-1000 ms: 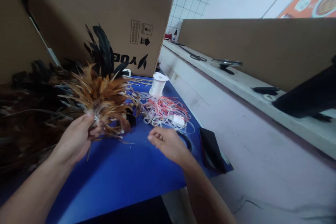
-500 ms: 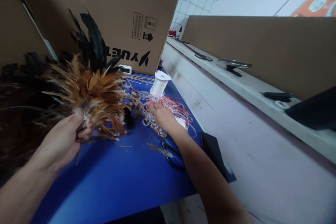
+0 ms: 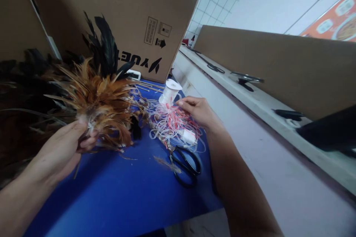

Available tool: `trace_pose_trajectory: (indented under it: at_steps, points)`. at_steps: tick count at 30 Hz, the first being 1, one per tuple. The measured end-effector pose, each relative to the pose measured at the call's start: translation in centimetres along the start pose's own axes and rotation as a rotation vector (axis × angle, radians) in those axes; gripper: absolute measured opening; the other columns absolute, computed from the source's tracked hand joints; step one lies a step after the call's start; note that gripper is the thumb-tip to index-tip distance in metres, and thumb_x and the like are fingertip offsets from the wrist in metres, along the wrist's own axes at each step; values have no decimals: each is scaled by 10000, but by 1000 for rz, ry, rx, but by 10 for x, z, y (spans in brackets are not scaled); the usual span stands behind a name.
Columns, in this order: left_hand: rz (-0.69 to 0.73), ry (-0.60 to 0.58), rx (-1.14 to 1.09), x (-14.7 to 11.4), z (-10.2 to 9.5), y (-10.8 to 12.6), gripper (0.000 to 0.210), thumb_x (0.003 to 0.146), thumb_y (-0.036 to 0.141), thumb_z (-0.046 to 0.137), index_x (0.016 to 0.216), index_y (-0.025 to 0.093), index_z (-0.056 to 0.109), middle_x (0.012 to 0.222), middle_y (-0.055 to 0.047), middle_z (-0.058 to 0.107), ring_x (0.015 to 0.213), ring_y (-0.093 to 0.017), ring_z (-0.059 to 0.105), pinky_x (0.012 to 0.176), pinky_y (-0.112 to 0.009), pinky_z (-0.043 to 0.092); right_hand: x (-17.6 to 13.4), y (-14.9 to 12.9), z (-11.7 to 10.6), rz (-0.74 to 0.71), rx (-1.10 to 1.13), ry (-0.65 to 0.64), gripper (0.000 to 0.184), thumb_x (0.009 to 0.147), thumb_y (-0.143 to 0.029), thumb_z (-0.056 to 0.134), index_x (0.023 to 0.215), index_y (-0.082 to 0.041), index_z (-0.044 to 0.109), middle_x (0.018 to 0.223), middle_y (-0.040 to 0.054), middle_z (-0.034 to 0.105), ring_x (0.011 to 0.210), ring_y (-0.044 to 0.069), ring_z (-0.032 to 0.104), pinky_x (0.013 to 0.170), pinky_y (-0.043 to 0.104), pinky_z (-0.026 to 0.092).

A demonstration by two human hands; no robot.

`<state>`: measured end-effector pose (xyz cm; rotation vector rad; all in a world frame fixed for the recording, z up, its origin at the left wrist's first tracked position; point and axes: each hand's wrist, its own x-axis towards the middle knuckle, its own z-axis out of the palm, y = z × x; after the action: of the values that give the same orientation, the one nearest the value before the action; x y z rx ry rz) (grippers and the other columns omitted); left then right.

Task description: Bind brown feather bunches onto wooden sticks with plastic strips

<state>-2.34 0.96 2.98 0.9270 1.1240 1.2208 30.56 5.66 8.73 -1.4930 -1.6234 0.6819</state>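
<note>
My left hand (image 3: 69,142) is closed round the white, fluffy base of a bunch of brown and black feathers (image 3: 104,92). The feather tips fan out upward and to the right. My right hand (image 3: 198,113) is at the right side of a tangled heap of pink and white ribbons (image 3: 169,122), with thumb and forefinger pinched on a thin ribbon strand. Just behind those fingertips a white spool (image 3: 169,92) stands on the blue table (image 3: 119,189). Black-handled scissors (image 3: 187,166) lie in front of the heap, their blades partly hidden.
A large cardboard box (image 3: 125,18) rises at the back. More dark feathers (image 3: 25,81) crowd the left. Thin sticks (image 3: 150,86) and a small white device (image 3: 134,74) lie near the box. Along the right runs a ledge (image 3: 230,87) with scissors (image 3: 215,68) on it.
My right hand has moved from over the ribbon heap to its right side, pulling pink strands up a little. The scissors are now uncovered. My left hand keeps its hold on the feathers.
</note>
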Motion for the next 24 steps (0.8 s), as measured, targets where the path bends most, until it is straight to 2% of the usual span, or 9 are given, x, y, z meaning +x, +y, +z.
trace_pose_trajectory:
  at_steps: [3,9,14,17,19,21,24]
  points:
    - [14,-5,0,1,-1,-1,320,848,335,517,586,153,517,551,12,447,437,-62,282,382,-157,292,-1,-15,-13,-10,94,46,252,728,-388,690,787,-143,689,566,-19,572,480,66,453,450,209,350]
    - [7,10,-33,2,-4,-2,289,883,302,469,644,147,521,576,17,466,425,-50,279,372,-140,267,-2,-34,-38,-132,252,135,289,770,-458,661,802,-176,607,789,42,668,612,98,602,459,199,408]
    - [12,1,-38,3,-2,-2,302,898,279,438,639,145,514,565,21,457,417,-46,278,372,-137,262,-8,-52,-53,-274,234,245,255,833,-464,596,835,-209,584,723,13,630,644,119,629,476,214,425]
    - [20,4,-26,3,-2,-2,300,887,272,455,620,148,512,545,24,441,419,-52,284,376,-141,275,-12,-58,-56,-373,216,319,226,866,-448,558,828,-228,591,635,-15,566,663,126,619,559,247,468]
    - [26,11,-34,3,-2,-2,284,879,264,465,623,150,511,539,26,435,419,-54,283,374,-141,273,-17,-57,-56,-406,194,316,236,879,-454,536,817,-235,599,549,-38,494,650,129,610,623,273,486]
    - [25,14,-54,3,-3,-3,258,872,259,473,643,149,517,555,25,449,417,-49,279,370,-137,259,-22,-50,-53,-350,118,179,248,868,-453,547,808,-224,622,500,-49,473,594,122,588,636,280,485]
    - [13,-2,-63,3,-4,-3,257,874,287,479,666,146,530,588,21,474,420,-41,281,373,-132,259,-30,-35,-43,-137,-172,-289,209,823,-385,609,878,-195,680,628,-8,622,605,124,589,632,277,481]
